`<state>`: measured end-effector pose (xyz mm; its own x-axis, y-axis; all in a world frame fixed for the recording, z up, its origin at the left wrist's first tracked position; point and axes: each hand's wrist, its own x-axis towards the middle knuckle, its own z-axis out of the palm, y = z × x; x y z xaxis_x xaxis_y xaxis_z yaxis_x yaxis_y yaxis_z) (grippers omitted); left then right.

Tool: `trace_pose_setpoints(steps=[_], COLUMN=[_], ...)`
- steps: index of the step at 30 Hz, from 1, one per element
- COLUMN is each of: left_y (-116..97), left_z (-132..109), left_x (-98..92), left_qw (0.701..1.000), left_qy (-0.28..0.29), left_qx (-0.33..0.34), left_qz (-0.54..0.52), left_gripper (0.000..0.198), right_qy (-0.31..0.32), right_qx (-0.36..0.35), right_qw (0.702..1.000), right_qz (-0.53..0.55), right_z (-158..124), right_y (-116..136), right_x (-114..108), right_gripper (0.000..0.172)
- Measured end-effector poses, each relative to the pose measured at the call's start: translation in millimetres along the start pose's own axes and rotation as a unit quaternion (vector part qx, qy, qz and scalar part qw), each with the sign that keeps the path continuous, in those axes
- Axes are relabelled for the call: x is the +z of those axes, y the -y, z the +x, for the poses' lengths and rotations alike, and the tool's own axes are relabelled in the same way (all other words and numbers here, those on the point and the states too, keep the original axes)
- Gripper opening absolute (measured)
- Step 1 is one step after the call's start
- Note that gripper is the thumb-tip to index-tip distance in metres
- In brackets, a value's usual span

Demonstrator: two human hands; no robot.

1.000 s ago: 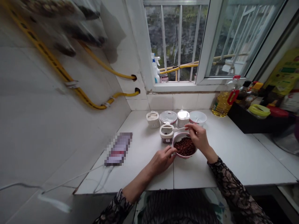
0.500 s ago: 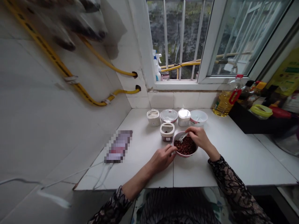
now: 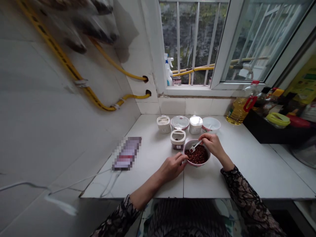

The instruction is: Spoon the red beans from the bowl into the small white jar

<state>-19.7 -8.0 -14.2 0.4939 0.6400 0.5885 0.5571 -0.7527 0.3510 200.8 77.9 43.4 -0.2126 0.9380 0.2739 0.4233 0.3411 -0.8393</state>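
My right hand [image 3: 212, 144] pinches a small white spoon [image 3: 197, 145] by its handle, at the far right rim of a bowl. The spoon's head rests at or just above dark red, grainy bits that look like Sichuan peppercorns [image 3: 199, 156]; I cannot tell if it touches them. On the left side, my left hand [image 3: 172, 167] grips the rim of this pink-edged bowl [image 3: 197, 165], which stands on the white counter. Just behind the bowl sits a lidded seasoning jar [image 3: 178, 140] with dark contents.
Along the back stand two more lidded jars [image 3: 164, 124] [image 3: 196, 125], a covered bowl [image 3: 180, 123] and a white bowl [image 3: 211, 124]. An oil bottle [image 3: 238, 110] and a black box [image 3: 259, 129] of bottles are at right. A blurred-out phone [image 3: 127, 154] with a cable lies left.
The view has shifted slightly, moving things a little to the right. The spoon's head shows more plainly over the bowl's contents. My left hand keeps its hold on the rim.
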Motion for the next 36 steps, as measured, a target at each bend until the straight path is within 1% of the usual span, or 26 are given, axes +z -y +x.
trace_pose_setpoints(steps=[9,15,19,30,36], left_y=[-1.4,-1.6,-0.5,0.6,0.1], left_z=[-0.2,0.4,-0.3,-0.9,-0.6], left_x=[-0.6,-0.7,1.0,1.1,1.5], left_qw=[1.000,1.000,1.000,1.000,1.000], left_qy=[0.003,0.005,0.001,0.003,0.000], left_qx=[-0.010,-0.011,-0.009,-0.008,-0.007], left_qz=[-0.014,-0.022,-0.024,-0.021,-0.018], left_gripper=[0.016,0.015,0.016,0.016,0.016], right_qy=[0.002,-0.013,-0.011,-0.014,-0.024], right_qx=[-0.006,-0.011,-0.015,-0.012,0.005], right_qw=[1.000,1.000,1.000,1.000,0.999], right_qz=[0.001,-0.011,-0.018,0.002,0.023], right_z=[-0.5,0.0,0.2,0.9,1.4], right_y=[1.8,-0.7,-2.6,-3.6,-5.0], right_x=[-0.9,-0.9,0.6,-0.8,1.9], right_gripper=[0.024,0.023,0.024,0.022,0.021])
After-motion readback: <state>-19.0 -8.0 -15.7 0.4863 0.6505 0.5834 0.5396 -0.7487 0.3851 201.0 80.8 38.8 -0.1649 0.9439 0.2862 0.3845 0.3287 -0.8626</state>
